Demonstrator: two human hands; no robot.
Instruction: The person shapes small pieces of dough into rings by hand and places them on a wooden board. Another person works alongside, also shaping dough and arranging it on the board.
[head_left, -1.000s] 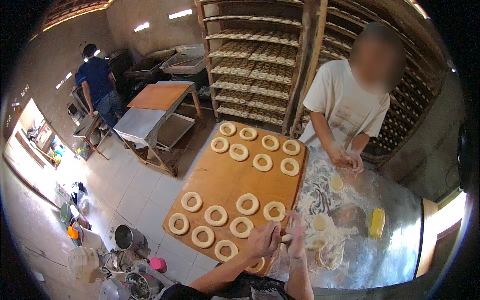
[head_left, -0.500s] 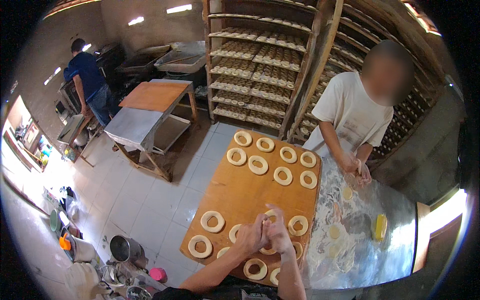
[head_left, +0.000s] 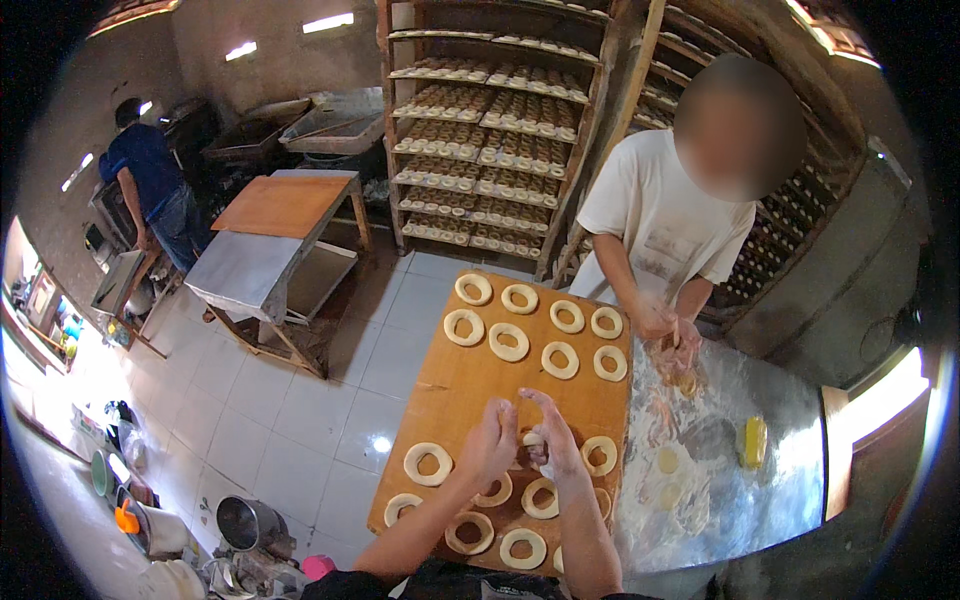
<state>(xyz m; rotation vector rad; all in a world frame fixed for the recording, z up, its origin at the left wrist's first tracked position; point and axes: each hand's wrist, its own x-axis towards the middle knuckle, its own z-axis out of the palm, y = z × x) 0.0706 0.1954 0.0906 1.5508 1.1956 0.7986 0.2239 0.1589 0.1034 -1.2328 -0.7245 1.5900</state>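
Observation:
My left hand [head_left: 490, 442] is raised over the wooden board [head_left: 450, 380], its fingers drawn together; whether anything is inside them is hidden. Close beside it, my right hand [head_left: 556, 445] has its index finger stretched up and the others curled round a small piece of pale dough [head_left: 532, 438]. The dough's full shape is partly covered by the fingers. Flat dough rings lie on the board below and around my hands, such as a dough ring [head_left: 428, 464] to the left and another dough ring [head_left: 598, 455] to the right. Several more rings sit in rows at the far end.
A floured metal table [head_left: 740, 510] adjoins the board's right side, bearing flat dough discs [head_left: 668, 460] and a yellow block [head_left: 754, 442]. Across it, a co-worker [head_left: 670, 215] handles dough. Racks [head_left: 480, 140] of rings stand behind. A metal pot [head_left: 245, 522] is on the floor, lower left.
My hands have moved apart from being pressed together, leaving a gap between them with dough at the right fingers. The view has shifted slightly. The co-worker's hands stay together over the metal table.

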